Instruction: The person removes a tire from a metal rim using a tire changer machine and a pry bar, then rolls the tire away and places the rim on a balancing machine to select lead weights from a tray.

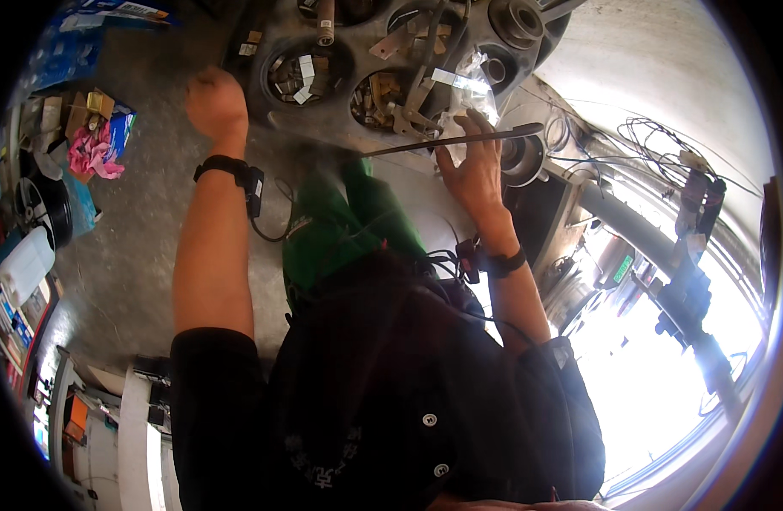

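Observation:
My left hand (214, 102) is closed in a loose, slightly blurred fist above the floor, left of a dark work stand (323, 115) with round wells. Whatever it holds, if anything, is hidden. A long thin dark metal bar (408, 147) with a flattened, wider end runs across the fingers of my right hand (474, 166), which appears to grip it near that end. Just beyond those fingers lies a clear plastic bag (475, 89). One well holds small silvery metal blocks (302, 79); another has brownish pieces (380, 94). Beside it rests a plier-like metal tool (419, 102).
A round metal flange part (519, 19) and a short cylinder (326, 24) sit on the stand. Cartons with pink crumpled material (93, 152) and a white jug (25, 264) stand at left. Loose cables (656, 140) hang at right, near a bright opening.

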The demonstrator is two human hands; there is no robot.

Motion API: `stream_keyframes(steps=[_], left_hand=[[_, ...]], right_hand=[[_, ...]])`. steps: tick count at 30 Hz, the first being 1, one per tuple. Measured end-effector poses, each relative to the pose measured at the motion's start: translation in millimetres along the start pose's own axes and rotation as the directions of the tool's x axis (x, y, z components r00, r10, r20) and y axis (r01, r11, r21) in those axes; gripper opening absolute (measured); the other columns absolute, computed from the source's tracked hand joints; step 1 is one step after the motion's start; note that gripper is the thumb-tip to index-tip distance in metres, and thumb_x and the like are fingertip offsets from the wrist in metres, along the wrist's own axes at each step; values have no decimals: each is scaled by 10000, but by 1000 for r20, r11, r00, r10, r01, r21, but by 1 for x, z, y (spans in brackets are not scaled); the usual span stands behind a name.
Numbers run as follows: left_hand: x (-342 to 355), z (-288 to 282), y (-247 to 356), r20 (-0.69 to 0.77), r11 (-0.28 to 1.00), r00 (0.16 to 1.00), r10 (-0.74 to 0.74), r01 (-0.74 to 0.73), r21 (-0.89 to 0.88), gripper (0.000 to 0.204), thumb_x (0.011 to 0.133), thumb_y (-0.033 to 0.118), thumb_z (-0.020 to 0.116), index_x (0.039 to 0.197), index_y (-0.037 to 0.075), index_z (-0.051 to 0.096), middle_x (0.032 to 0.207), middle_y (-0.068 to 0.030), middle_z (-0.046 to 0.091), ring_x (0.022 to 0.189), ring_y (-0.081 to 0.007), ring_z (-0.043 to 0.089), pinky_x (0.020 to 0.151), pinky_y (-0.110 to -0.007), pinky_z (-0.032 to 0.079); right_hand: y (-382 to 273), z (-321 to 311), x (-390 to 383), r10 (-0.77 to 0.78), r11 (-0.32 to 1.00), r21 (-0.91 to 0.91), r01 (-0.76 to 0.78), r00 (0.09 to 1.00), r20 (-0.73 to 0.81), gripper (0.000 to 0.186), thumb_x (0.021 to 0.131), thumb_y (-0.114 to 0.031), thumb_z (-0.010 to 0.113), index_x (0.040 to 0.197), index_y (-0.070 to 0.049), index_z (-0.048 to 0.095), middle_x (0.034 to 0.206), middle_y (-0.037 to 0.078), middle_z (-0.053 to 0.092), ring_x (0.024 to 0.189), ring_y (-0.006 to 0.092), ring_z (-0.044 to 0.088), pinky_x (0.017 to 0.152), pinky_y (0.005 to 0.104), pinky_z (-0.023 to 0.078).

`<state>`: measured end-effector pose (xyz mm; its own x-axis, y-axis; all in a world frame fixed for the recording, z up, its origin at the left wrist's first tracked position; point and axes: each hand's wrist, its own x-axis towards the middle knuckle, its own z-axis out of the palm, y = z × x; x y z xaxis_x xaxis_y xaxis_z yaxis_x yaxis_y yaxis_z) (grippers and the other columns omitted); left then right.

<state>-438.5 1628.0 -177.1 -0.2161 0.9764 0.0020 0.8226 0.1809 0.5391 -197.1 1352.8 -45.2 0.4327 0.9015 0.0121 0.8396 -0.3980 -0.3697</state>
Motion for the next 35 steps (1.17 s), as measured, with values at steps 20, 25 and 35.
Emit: stream_keyframes(steps=[20,25,35], left_hand=[[3,7,-5,-28,999,1000,-10,11,35,387,940,284,456,896,-39,665,985,-267,670,880,-465,636,793,-529,512],[2,4,-3,-48,1000,999,14,-13,23,393,941,278,447,882,-42,667,992,-271,666,898,-466,629,798,-529,508],[2,5,-2,-73,1000,997,29,-28,4,374,926,273,462,904,-32,676,1000,-273,666,895,-472,627,808,-536,503]], right_hand=[[-27,5,52,-323,919,-174,353,929,179,325,734,-131,726,1041,-218,671,1281,-52,587,1333,276,431,1142,533,276],[-1,1,35,-307,919,-203,339,936,174,251,753,-118,703,991,-185,660,1288,-87,587,1310,263,449,1116,520,303],[-23,25,40,-297,936,-153,317,945,136,388,777,-173,721,1159,-155,658,1318,25,574,1352,287,397,1121,530,289]])
